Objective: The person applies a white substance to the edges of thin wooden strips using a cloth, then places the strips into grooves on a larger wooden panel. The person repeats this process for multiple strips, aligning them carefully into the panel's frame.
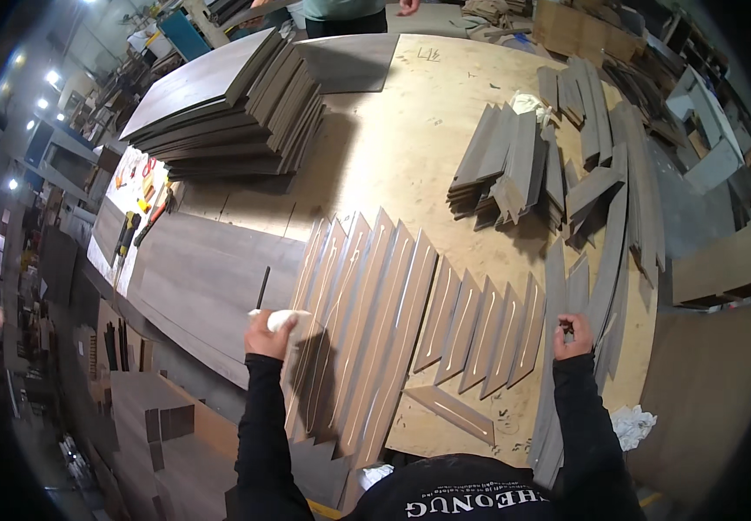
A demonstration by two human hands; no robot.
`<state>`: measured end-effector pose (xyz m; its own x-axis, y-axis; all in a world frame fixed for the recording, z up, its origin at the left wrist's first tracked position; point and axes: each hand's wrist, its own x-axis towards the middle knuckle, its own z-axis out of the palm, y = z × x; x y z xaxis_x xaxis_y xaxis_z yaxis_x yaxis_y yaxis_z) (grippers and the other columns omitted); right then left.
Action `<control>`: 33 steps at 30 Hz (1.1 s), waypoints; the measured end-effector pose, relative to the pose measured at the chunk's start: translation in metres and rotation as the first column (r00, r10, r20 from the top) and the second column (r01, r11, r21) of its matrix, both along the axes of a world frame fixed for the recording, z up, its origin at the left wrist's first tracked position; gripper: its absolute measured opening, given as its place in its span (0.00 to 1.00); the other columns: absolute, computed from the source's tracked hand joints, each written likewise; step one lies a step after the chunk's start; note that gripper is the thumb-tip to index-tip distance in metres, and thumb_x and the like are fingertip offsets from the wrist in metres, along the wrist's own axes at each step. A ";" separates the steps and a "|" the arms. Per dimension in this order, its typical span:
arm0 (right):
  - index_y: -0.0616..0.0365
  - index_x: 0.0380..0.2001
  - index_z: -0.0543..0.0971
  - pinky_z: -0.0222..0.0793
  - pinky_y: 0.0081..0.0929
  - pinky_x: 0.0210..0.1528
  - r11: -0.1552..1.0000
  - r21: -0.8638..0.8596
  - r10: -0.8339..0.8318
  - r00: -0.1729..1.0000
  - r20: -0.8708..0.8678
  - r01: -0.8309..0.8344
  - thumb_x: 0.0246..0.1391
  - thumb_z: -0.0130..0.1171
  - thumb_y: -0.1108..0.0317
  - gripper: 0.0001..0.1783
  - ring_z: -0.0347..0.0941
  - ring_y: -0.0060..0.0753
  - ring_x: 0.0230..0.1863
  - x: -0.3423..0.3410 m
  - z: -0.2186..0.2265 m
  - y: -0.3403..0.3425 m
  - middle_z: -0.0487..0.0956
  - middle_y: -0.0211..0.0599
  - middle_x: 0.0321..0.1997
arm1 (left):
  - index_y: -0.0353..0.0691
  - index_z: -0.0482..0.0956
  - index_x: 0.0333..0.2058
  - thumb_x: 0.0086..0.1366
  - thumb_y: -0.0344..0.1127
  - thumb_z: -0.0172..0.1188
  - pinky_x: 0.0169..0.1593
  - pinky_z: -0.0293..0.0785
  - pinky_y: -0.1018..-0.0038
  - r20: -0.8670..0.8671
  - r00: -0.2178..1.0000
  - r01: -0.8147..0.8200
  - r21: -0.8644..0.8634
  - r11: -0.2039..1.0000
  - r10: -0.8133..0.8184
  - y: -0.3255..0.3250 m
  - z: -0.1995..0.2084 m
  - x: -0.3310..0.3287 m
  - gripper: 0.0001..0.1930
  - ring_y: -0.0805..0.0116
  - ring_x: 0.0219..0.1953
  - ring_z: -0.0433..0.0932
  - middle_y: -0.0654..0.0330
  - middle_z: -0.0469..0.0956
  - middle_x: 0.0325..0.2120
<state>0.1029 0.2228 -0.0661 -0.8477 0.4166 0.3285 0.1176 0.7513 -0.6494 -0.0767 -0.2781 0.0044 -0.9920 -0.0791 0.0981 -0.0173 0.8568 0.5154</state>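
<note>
My left hand (267,337) is closed around a white, crumpled rag-like thing (285,319), above the left edge of the long wooden strips. A thin dark rod (262,288) shows just beyond that hand. Side by side lie long strips (367,339) with slanted ends and pale glue lines along them. Shorter pieces (471,326) with similar lines sit to their right, and one loose piece (452,415) lies nearer me. My right hand (573,335) has its fingers curled above grey strips (558,286); whatever they may hold is hidden.
A tall stack of grey panels (228,104) stands far left on the plywood table (410,113). Bundled grey pieces (506,165) lie far right. A drill-like tool (127,233) rests at the left edge. Across the table is another person (345,12).
</note>
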 end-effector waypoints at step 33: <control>0.60 0.29 0.73 0.65 0.26 0.28 1.000 0.012 0.024 0.999 -0.028 -0.023 0.36 0.53 0.76 0.10 0.68 0.35 0.24 0.001 -0.003 0.001 0.69 0.39 0.24 | 0.44 0.72 0.25 0.46 0.55 0.63 0.25 0.69 0.58 0.168 0.984 0.025 -0.461 0.887 0.060 -0.013 0.005 0.054 0.20 0.48 0.23 0.75 0.50 0.74 0.17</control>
